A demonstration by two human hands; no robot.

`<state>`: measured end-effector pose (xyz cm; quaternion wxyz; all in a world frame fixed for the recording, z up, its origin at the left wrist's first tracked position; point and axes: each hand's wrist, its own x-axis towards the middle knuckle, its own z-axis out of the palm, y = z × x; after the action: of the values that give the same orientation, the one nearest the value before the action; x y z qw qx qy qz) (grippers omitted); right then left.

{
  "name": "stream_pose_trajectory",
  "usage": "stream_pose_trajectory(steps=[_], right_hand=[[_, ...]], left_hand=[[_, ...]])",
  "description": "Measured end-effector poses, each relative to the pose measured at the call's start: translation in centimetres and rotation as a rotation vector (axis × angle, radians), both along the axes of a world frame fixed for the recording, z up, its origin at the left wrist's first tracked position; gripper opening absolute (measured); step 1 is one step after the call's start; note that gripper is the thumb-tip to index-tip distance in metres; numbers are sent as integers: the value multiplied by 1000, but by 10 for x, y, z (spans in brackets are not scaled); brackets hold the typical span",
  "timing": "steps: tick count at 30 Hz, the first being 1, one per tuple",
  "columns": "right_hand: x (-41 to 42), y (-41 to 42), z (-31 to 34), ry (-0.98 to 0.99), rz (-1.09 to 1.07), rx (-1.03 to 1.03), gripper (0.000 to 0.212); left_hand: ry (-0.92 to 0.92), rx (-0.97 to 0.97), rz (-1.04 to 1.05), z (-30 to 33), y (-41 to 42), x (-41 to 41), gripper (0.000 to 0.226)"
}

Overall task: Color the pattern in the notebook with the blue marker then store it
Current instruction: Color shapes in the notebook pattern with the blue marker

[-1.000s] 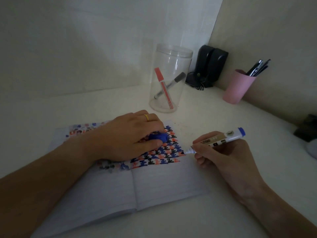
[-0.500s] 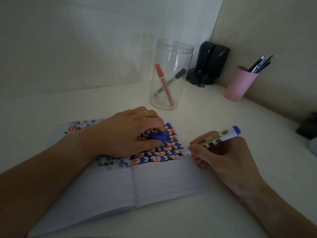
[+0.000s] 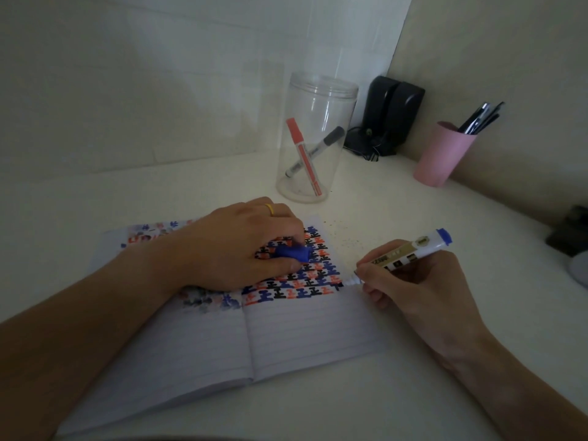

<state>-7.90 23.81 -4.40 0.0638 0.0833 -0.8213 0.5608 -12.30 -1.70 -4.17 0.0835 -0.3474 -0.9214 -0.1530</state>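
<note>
Head view: right hand point(image 3: 423, 291) pinches the blue marker point(image 3: 404, 254), tip at the pattern's right edge in the notebook point(image 3: 286, 332) near the tabletop's point(image 3: 413, 393) front; left hand point(image 3: 232, 249), curled around the blue cap point(image 3: 294, 252), presses the page.

My right hand point(image 3: 410, 281) grips the blue marker point(image 3: 404, 254) like a pen, its tip touching the right edge of the pattern point(image 3: 305, 278) in the open notebook point(image 3: 254, 332). My left hand point(image 3: 235, 246) lies on the coloured rows, pressing the page flat, with the blue cap point(image 3: 291, 252) pinched in its fingers and a yellow ring point(image 3: 269, 208) on one finger. Beyond the notebook on the tabletop point(image 3: 413, 393) stands a clear jar point(image 3: 316, 141) holding a red marker point(image 3: 302, 154) and a black marker point(image 3: 331, 138), crossed. Farther right a pink cup point(image 3: 444, 154) holds dark pens point(image 3: 480, 117), near two black speakers point(image 3: 393, 113) in the corner.
</note>
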Motion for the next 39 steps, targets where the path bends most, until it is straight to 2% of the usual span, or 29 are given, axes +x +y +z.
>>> stream_pose_trajectory(steps=[6,10,22,33,35,38,39], right_hand=[[-2,0,-2,12,-25,40,6],[-1,1,0,18,34,-28,8],[1,-1,0,40,84,27,8],[-3,-3,-1,29,-38,77,5],[-4,-2,0,5,-42,-15,7],[-17,1,13,-148,-98,-350,10],[-27,1,18,-188,-120,-404,10]], left_hand=[[-7,0,0,1,0,1,27],[-4,-4,3,1,0,1,26],[2,-6,-1,-1,0,0,27],[3,2,-9,-1,-1,0,28],[7,6,-9,0,-1,0,27],[12,13,3,0,-2,1,27],[14,10,3,0,-1,2,27]])
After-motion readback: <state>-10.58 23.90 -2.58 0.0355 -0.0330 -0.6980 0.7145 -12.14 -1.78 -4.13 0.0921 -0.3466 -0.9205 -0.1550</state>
